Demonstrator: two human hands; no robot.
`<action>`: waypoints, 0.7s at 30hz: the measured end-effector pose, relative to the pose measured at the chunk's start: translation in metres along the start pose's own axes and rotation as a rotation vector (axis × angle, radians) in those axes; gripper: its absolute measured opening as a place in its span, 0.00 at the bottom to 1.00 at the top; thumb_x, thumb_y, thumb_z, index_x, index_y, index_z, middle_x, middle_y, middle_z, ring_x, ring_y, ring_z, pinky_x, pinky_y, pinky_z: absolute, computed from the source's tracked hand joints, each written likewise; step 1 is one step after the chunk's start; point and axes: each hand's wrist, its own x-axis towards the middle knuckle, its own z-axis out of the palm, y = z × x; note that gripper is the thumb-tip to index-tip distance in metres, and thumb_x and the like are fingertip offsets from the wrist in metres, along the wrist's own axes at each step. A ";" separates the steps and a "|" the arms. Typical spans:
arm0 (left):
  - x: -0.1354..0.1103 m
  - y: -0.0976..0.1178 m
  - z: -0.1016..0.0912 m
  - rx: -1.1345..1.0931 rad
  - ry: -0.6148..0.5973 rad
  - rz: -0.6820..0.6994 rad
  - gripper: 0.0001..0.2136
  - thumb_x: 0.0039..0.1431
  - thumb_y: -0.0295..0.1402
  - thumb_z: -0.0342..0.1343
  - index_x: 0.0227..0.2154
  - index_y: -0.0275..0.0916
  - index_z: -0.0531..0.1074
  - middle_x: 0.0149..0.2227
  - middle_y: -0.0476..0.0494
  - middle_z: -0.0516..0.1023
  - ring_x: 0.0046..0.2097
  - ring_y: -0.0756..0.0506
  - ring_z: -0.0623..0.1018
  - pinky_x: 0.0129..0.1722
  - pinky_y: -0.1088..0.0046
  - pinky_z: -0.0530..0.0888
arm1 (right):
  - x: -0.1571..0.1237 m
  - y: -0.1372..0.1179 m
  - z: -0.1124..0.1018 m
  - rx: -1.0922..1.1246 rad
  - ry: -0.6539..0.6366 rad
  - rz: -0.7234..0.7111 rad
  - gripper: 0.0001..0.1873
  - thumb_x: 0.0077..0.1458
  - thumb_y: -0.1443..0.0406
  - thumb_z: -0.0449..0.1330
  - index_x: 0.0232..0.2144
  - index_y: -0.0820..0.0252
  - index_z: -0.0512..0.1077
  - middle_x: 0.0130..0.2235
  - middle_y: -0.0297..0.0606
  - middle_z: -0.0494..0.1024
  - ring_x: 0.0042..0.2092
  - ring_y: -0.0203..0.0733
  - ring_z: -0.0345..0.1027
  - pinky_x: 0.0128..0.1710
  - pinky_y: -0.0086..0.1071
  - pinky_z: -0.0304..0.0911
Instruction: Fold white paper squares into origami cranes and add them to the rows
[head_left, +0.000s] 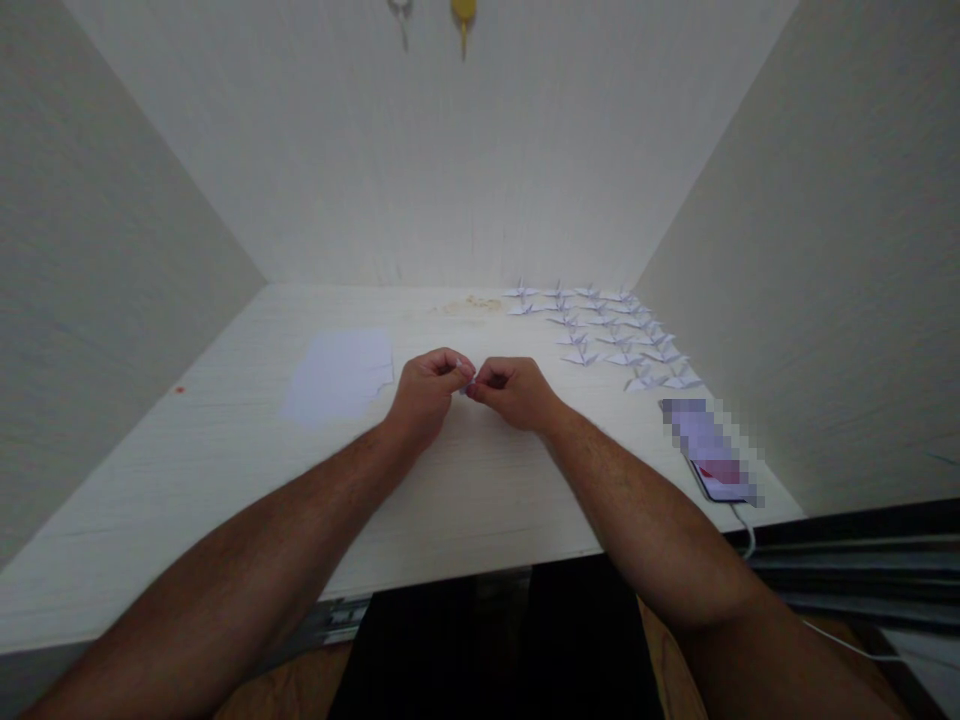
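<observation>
My left hand (427, 388) and my right hand (510, 390) meet at the middle of the white table (225, 470), fingers curled and pinched together. Between the fingertips sits a small folded piece of pale paper (466, 385), mostly hidden by the fingers. Both hands rest low, just above or on the tabletop. A stack of pale square paper sheets (341, 375) lies to the left of my left hand. Several finished folded paper cranes (607, 330) stand in rows at the far right of the table.
A phone (709, 450) with a white cable (742, 530) lies near the table's right front edge. White walls close in the table on the left, back and right. A brownish stain (472, 303) marks the far middle. Two small objects hang on the back wall (431, 15).
</observation>
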 end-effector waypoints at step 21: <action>0.007 0.002 -0.009 0.088 -0.052 -0.021 0.13 0.48 0.41 0.67 0.33 0.37 0.82 0.35 0.42 0.81 0.32 0.49 0.75 0.33 0.70 0.72 | 0.007 0.001 -0.008 0.078 0.068 0.139 0.12 0.46 0.58 0.64 0.23 0.61 0.71 0.19 0.28 0.67 0.22 0.30 0.56 0.23 0.27 0.52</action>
